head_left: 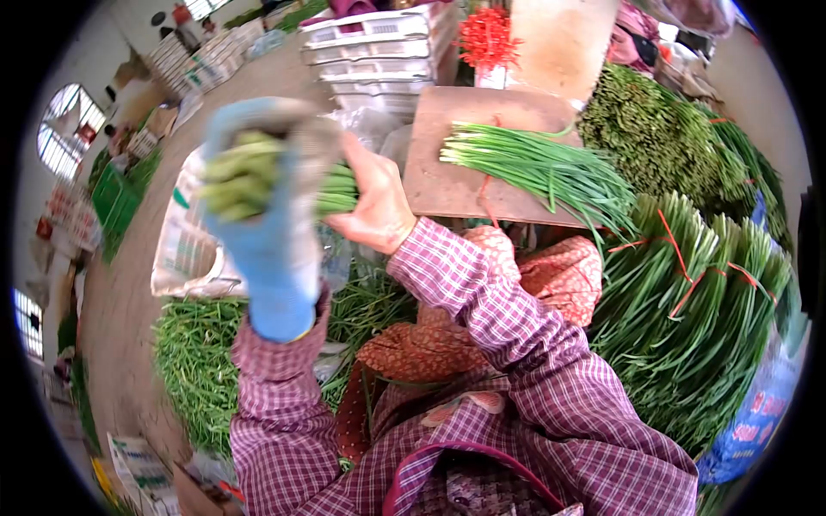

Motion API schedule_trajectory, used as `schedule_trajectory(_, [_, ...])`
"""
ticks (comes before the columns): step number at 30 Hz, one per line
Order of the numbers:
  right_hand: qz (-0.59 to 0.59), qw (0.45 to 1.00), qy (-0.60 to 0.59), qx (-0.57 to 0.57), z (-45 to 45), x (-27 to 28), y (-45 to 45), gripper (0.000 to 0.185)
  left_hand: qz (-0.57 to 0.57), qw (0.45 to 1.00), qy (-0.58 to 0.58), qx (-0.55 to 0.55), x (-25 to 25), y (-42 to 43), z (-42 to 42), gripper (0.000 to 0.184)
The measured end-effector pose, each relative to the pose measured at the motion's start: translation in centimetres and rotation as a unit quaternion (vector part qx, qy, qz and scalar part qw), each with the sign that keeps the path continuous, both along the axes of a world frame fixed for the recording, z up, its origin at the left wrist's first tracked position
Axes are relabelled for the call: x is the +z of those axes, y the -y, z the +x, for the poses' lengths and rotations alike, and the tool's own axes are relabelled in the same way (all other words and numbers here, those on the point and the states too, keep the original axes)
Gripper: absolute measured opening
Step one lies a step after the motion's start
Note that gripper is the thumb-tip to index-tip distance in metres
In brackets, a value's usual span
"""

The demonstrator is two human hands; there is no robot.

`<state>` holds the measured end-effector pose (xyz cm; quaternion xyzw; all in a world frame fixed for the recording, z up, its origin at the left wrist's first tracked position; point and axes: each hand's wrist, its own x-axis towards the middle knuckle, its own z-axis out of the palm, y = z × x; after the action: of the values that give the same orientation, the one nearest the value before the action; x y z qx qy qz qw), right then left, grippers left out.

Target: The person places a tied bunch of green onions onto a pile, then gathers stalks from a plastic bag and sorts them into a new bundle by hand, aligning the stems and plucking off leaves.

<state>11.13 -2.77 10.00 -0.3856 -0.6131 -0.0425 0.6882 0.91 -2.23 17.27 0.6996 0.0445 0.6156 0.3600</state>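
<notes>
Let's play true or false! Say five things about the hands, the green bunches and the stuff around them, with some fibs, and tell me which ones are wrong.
1. The left hand wears a blue glove and grips a bunch of green stalks. True, though it is blurred.
2. The right hand wears a glove too. False: it is bare.
3. A long green bunch lies on the brown board. True.
4. The big bunches on the right have blue ties. False: the ties are red.
5. The sleeves are plain yellow. False: they are checked in purple and white.
</notes>
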Motion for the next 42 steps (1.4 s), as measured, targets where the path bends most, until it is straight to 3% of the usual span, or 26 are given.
schedule_trajectory(3, [0.052, 0.977, 0.156, -0.137, 2.6, 4.5, 0.9, 0.047, 0.036, 0.977, 0.107, -0.18, 2.8, -0.4, -0.1, 0.02])
schedule_trajectory(5, [0.054, 0.934, 0.258, -0.241, 5.1, 7.0, 1.8, 0.04, -0.038, 0.952, 0.166, -0.255, 4.0, -1.1, -0.3, 0.021])
schedule_trajectory(7, [0.029, 0.866, 0.367, -0.337, 9.0, 8.5, 3.0, 0.036, -0.155, 0.883, 0.175, -0.406, 4.4, -3.1, -1.5, 0.024])
schedule_trajectory(9, [0.029, 0.809, 0.437, -0.392, 13.4, 9.5, 4.7, 0.032, -0.192, 0.881, 0.23, -0.367, 3.7, -6.6, -1.9, 0.025])
schedule_trajectory(11, [-0.084, 0.76, 0.465, -0.447, 18.1, 8.5, 5.9, 0.03, -0.186, 0.927, 0.196, -0.261, 1.7, -8.0, -2.3, 0.023])
schedule_trajectory(15, [-0.331, 0.726, 0.403, -0.447, 24.8, 3.0, 6.1, 0.034, -0.301, 0.929, 0.177, -0.122, -5.1, -9.2, -2.3, 0.024])
schedule_trajectory(17, [-0.315, 0.737, 0.416, -0.43, 26.4, -0.5, 5.7, 0.041, -0.33, 0.934, 0.121, -0.066, -9.6, -9.7, -3.4, 0.025])
schedule_trajectory(18, [-0.379, 0.713, 0.397, -0.437, 26.9, -2.0, 5.1, 0.048, -0.329, 0.94, 0.081, -0.042, -11.7, -9.9, -4.4, 0.025])
schedule_trajectory(20, [-0.463, 0.715, 0.342, -0.397, 26.8, -3.9, 4.1, 0.065, -0.385, 0.922, 0.031, 0.032, -15.0, -9.9, -7.2, 0.026])
schedule_trajectory(21, [-0.496, 0.72, 0.318, -0.368, 26.8, -5.1, 3.4, 0.072, -0.43, 0.892, 0.092, 0.102, -16.0, -8.9, -7.0, 0.024])
schedule_trajectory(23, [-0.546, 0.697, 0.321, -0.337, 28.6, -10.4, 2.0, 0.099, -0.433, 0.892, 0.022, 0.131, -20.6, -9.0, -10.5, 0.023])
schedule_trajectory(24, [-0.569, 0.646, 0.335, -0.382, 29.5, -13.3, 1.2, 0.104, -0.463, 0.877, 0.015, 0.129, -23.3, -8.9, -12.7, 0.023])
schedule_trajectory(25, [-0.54, 0.681, 0.323, -0.374, 31.5, -15.0, 1.0, 0.107, -0.49, 0.863, 0.01, 0.124, -26.0, -8.7, -14.7, 0.024])
schedule_trajectory(28, [-0.555, 0.674, 0.334, -0.354, 29.1, -10.2, 1.7, 0.103, -0.637, 0.767, 0.05, 0.051, -33.2, -7.5, -18.5, 0.041])
schedule_trajectory(29, [-0.502, 0.717, 0.353, -0.333, 28.5, -9.4, 1.6, 0.098, -0.664, 0.746, 0.036, 0.033, -35.1, -7.4, -19.3, 0.053])
schedule_trajectory(31, [-0.431, 0.789, 0.332, -0.286, 26.1, -7.6, 0.0, 0.089, -0.695, 0.716, -0.04, 0.044, -33.3, -6.5, -16.6, 0.079])
schedule_trajectory(32, [-0.394, 0.825, 0.339, -0.223, 24.1, -7.1, -1.1, 0.081, -0.706, 0.706, -0.055, -0.013, -34.8, -7.0, -16.3, 0.095])
schedule_trajectory(34, [-0.383, 0.869, 0.301, -0.088, 16.4, -5.3, -2.4, 0.062, -0.753, 0.657, -0.007, -0.033, -37.5, -8.2, -14.3, 0.102])
schedule_trajectory(35, [-0.512, 0.804, 0.299, -0.049, 12.1, -3.5, -2.8, 0.053, -0.776, 0.63, 0.017, -0.037, -38.8, -9.1, -13.1, 0.105])
schedule_trajectory(36, [-0.566, 0.787, 0.212, 0.124, 10.2, -5.0, -4.4, 0.051, -0.793, 0.607, 0.048, -0.034, -40.0, -10.0, -12.0, 0.107])
schedule_trajectory(37, [-0.609, 0.719, 0.315, 0.117, 8.0, -6.7, -6.7, 0.051, -0.809, 0.582, 0.079, -0.032, -41.4, -11.0, -11.2, 0.109])
schedule_trajectory(38, [-0.583, 0.71, 0.355, 0.174, 6.2, -10.1, -8.3, 0.055, -0.826, 0.553, 0.109, 0.006, -43.7, -12.3, -10.7, 0.085])
schedule_trajectory(39, [-0.64, 0.628, 0.386, 0.217, 3.9, -11.0, -9.8, 0.056, -0.827, 0.551, 0.111, 0.007, -44.7, -13.6, -10.5, 0.085])
schedule_trajectory(40, [-0.663, 0.565, 0.428, 0.24, 1.8, -12.3, -11.4, 0.055, -0.833, 0.526, 0.166, -0.041, -45.3, -14.7, -10.4, 0.07])
schedule_trajectory(41, [-0.665, 0.555, 0.434, 0.248, 0.5, -15.4, -12.8, 0.051, -0.83, 0.504, 0.225, -0.084, -45.9, -15.8, -10.2, 0.056])
schedule_trajectory(42, [-0.667, 0.538, 0.439, 0.269, -0.3, -16.5, -14.0, 0.051, -0.811, 0.517, 0.267, -0.066, -45.3, -16.7, -9.8, 0.032])
